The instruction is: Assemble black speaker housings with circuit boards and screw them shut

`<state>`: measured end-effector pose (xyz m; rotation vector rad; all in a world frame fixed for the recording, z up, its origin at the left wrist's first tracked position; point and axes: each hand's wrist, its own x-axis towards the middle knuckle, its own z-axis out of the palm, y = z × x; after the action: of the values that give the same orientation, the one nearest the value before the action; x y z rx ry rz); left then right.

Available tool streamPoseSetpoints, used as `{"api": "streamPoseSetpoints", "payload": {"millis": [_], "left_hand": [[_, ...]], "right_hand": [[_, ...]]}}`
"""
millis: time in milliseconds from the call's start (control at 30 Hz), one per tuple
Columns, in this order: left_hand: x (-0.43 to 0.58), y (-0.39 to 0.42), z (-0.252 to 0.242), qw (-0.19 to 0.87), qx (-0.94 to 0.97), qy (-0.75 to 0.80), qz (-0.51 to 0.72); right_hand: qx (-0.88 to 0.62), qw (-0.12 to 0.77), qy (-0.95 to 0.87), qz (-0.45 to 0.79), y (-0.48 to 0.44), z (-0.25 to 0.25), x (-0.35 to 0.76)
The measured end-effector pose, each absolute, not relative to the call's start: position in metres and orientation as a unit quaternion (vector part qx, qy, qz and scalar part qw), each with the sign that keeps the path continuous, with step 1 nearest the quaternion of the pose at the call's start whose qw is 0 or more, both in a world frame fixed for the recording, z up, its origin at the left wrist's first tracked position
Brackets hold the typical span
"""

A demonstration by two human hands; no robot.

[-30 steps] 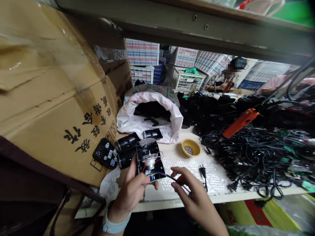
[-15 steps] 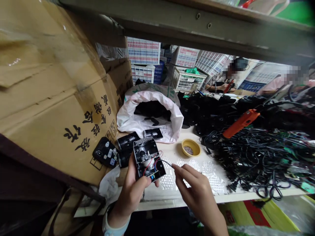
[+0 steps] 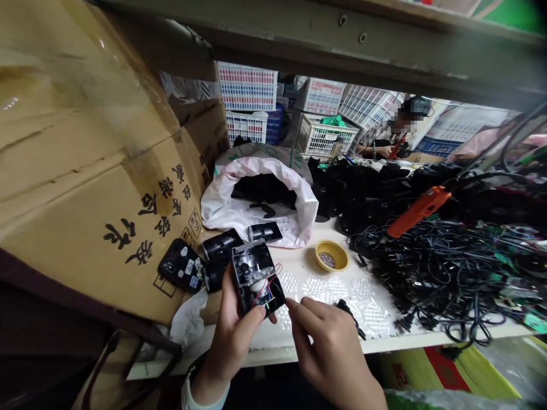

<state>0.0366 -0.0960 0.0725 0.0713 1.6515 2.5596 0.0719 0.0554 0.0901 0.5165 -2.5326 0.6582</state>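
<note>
In my left hand [image 3: 233, 330] is an open black plastic housing [image 3: 256, 279], tilted toward me, with fingers under it and the thumb on its near edge. Thin red and blue wires and a pale round part show inside. My right hand [image 3: 325, 336] is closed in a pinch at the housing's right lower corner, around the black cable; the cable is mostly hidden by the fingers. Just beyond that hand lies a black cord piece with a plug-like end [image 3: 351, 320]. Black half shells [image 3: 222, 245] lie left of and behind the housing.
A yellow bowl of small metal screws [image 3: 332, 256] stands behind clear bubbled sheets [image 3: 370, 302]. Tangled black cords [image 3: 427, 273] fill the right side, under a hanging orange tool [image 3: 419, 212]. A white sack [image 3: 305, 208], a phone [image 3: 182, 265] and a cardboard box [image 3: 94, 188] are left; a co-worker [image 3: 391, 142] sits behind.
My right hand has moved left and down, bringing its fingertips against the housing's corner. The cable stretch between fingers and housing no longer shows. A plug-like end now appears beyond that hand.
</note>
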Motion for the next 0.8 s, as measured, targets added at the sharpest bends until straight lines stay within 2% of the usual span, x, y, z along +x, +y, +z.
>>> {"api": "streamPoseSetpoints", "payload": {"millis": [267,433,533,633,733,800], "left_hand": [[0.046,-0.087,0.073,-0.006,0.007,0.562,0.827],[0.049,-0.090,0.075,-0.008,0.007,0.569,0.822],[0.049,-0.096,0.072,0.007,-0.002,0.580,0.815],[0.048,-0.100,0.067,0.039,-0.015,0.571,0.820],[0.048,-0.098,0.063,0.048,-0.033,0.555,0.830],[0.048,-0.097,0.060,0.058,-0.056,0.537,0.840]], "right_hand": [[0.099,0.228,-0.823,0.511,0.040,0.078,0.072],[0.073,0.210,-0.786,0.577,0.036,0.075,0.070],[0.114,0.244,-0.812,0.517,0.038,0.070,0.070],[0.201,0.278,-0.860,0.378,0.041,0.064,0.070],[0.235,0.284,-0.895,0.250,0.044,0.060,0.070],[0.232,0.269,-0.909,0.217,0.046,0.057,0.070]]}}
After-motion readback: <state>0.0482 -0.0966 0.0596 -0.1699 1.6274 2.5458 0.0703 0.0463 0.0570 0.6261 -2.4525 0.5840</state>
